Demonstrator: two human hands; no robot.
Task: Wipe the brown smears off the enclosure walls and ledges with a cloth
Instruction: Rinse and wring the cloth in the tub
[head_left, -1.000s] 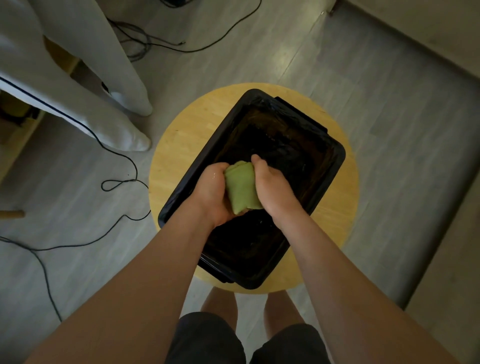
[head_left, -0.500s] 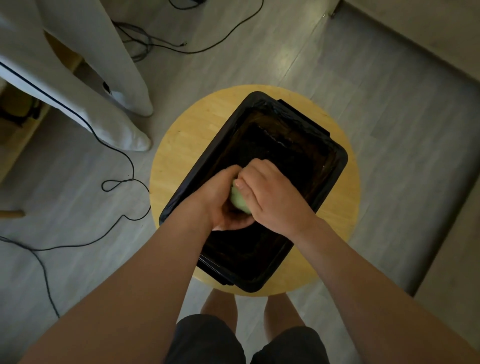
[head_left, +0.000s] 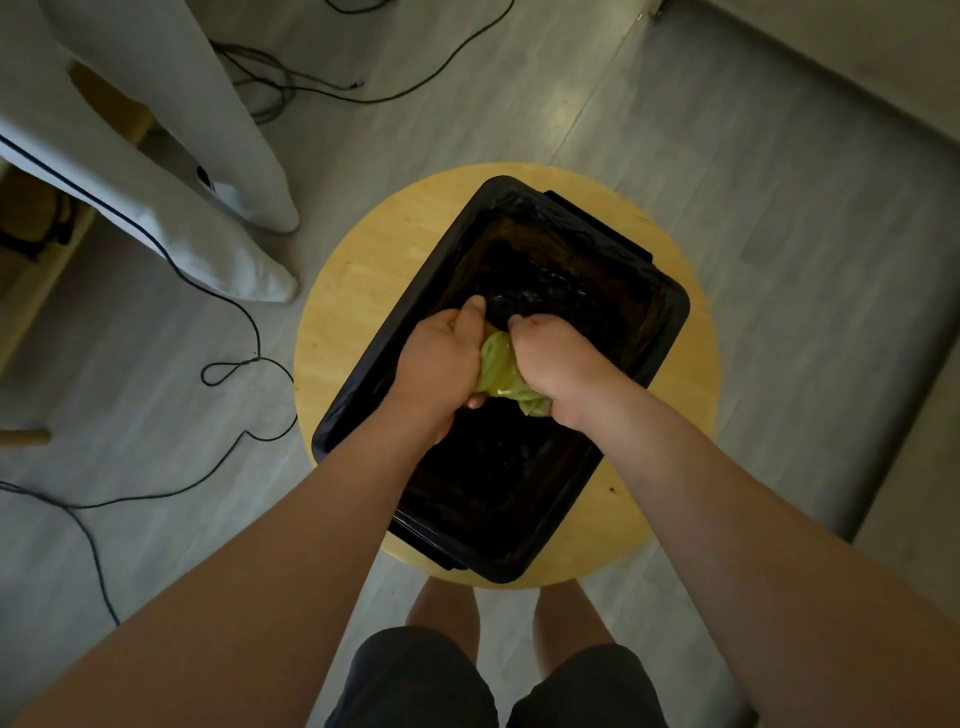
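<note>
Head view, looking down. A black enclosure, a deep rectangular tub, sits diagonally on a round wooden tabletop, which brings its walls within easy reach of the standing person. Both hands are held over the middle of the tub. The left hand and right hand each have a closed grip on the green cloth, fingers curled round it from opposite sides. The cloth is bunched between the two fists, above the tub floor and apart from every wall. This paired hold suggests wringing or refolding to present a fresh face, rather than a wiping stroke. Brownish film shows faintly on the far inner wall; the dim light hides its extent. On the floor to the left lie a cable and another person's legs.
</note>
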